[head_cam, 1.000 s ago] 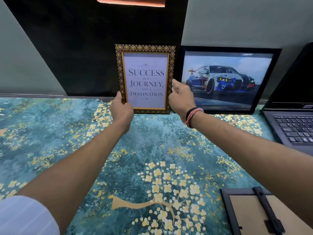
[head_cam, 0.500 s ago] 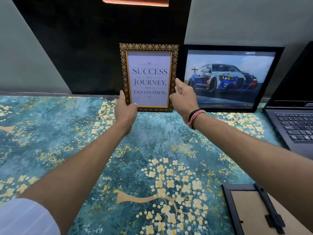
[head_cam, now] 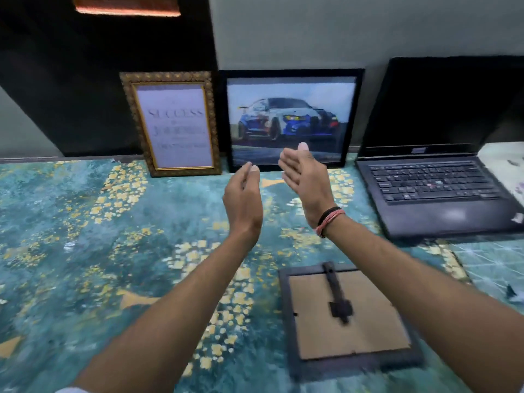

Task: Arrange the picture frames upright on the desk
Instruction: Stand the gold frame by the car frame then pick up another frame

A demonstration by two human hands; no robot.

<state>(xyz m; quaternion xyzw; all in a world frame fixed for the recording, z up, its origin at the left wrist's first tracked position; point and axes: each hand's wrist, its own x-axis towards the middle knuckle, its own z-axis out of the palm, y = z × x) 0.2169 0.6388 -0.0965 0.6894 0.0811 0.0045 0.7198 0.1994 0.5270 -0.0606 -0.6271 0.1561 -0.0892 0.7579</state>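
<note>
A gold ornate frame (head_cam: 173,124) with a "Success" quote stands upright against the dark wall panel at the back of the desk. Right beside it a black frame (head_cam: 292,120) with a car picture also stands upright against the wall. A third dark frame (head_cam: 346,321) lies face down near the front, its cardboard back and stand showing. My left hand (head_cam: 243,199) and my right hand (head_cam: 306,182) hover above the desk in front of the car frame, fingers apart, holding nothing.
An open black laptop (head_cam: 433,182) sits at the right, against the wall. The desk (head_cam: 85,236) is covered in a teal mat with a gold floral pattern. A white paper (head_cam: 507,165) lies at the far right edge.
Both hands have let go of the gold frame and drawn back to the right, toward me. The gold frame now stands on its own. The view has shifted right and down.
</note>
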